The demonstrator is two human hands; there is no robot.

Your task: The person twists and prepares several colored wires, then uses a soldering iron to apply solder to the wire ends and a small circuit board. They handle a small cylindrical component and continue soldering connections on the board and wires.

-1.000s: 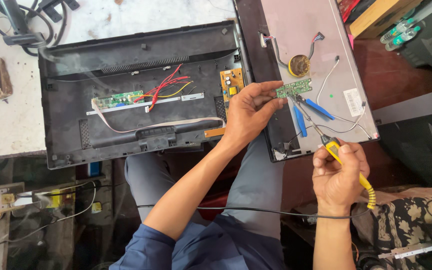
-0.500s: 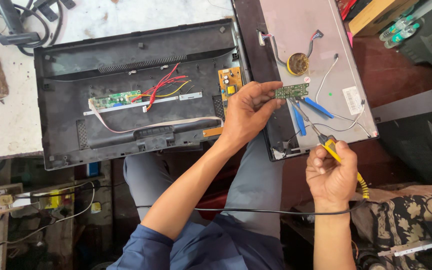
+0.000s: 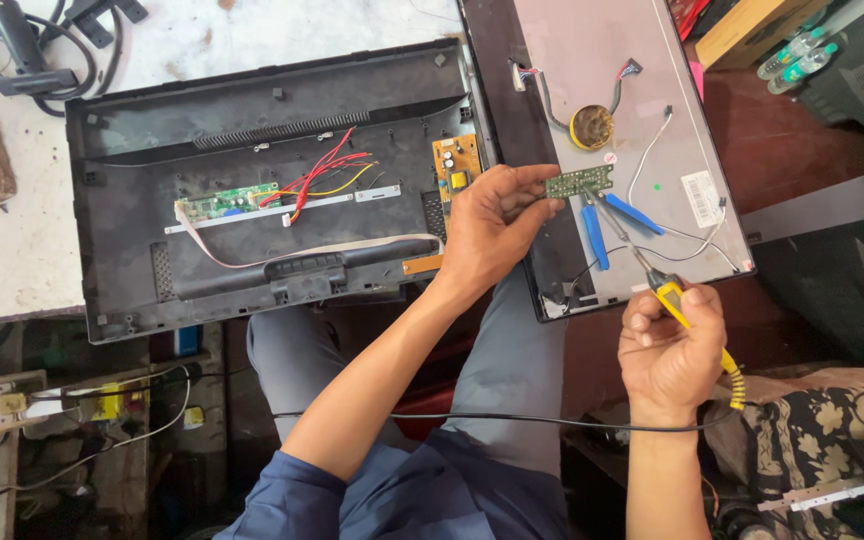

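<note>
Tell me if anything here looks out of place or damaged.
Nothing looks broken. The black back cover lies open with red and yellow wires splayed loose, and the metal panel sits tilted, overhanging the bench. The left hand holds a small green circuit board; the right hand grips a yellow-handled soldering iron.

A matt black plastic back cover (image 3: 252, 130) lies beside a smooth, dull grey metal panel (image 3: 622, 60) on a rough, scuffed white worktop (image 3: 12, 250). The left hand (image 3: 492, 225) grips a small green circuit board (image 3: 579, 181). The right hand (image 3: 667, 345) holds a glossy yellow plastic-handled soldering iron (image 3: 674, 305); blue rubber-gripped pliers (image 3: 612, 215) rest on the panel.
</note>
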